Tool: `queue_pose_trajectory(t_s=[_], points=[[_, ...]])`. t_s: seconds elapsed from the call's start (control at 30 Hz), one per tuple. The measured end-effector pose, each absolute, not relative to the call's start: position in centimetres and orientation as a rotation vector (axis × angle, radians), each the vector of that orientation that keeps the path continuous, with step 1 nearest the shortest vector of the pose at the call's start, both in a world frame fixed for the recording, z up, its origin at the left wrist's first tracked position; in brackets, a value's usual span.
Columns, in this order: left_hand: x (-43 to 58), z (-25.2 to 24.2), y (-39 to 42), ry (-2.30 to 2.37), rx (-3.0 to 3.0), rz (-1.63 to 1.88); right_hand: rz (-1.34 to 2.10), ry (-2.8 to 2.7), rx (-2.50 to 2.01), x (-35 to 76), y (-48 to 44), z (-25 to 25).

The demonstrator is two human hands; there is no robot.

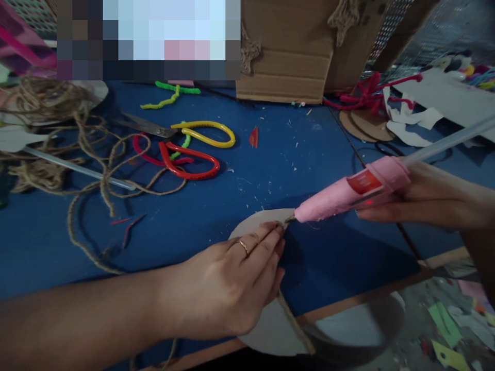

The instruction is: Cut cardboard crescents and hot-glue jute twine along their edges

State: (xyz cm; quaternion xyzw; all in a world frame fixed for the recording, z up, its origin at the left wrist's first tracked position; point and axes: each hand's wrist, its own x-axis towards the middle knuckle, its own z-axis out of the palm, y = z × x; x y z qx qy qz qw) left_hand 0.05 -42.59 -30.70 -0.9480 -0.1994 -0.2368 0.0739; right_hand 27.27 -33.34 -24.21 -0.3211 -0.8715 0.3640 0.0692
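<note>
My right hand (425, 198) grips a pink hot glue gun (348, 190) from the right, with a clear glue stick (448, 139) running out of its back. The gun's metal nozzle (290, 219) points at the edge of a round cardboard piece (259, 224) and sits right by my left fingertips. My left hand (228, 278) presses on that cardboard, pinching a strand of jute twine (296, 324) against its edge. The hand hides the middle of the disc, and the disc's lower part overhangs the table edge.
The blue table (309, 154) holds a heap of jute twine (42, 103), scissors with a yellow handle (204, 134), a red loop handle (189, 162), green pipe cleaners (174, 90), a cardboard box (282, 56) and cardboard discs (365, 126). Paper scraps litter the floor (436, 319).
</note>
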Motion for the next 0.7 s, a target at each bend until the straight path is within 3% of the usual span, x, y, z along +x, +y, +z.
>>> queue_pose_trajectory(t_s=[0.27, 0.5, 0.7], points=[[-0.1, -30.8, -42.6, -0.583, -2.855, -0.710, 1.112, -2.794, -0.792, 27.1, -32.9, -23.6], [0.0, -30.8, -42.6, -0.588, -2.863, -0.695, 0.733, -2.812, -0.714, 27.4, -32.6, -23.7], [0.0, -30.8, -42.6, -0.583, -2.873, -0.691, 0.709, -2.879, -0.694, 28.1, -32.3, -24.0]])
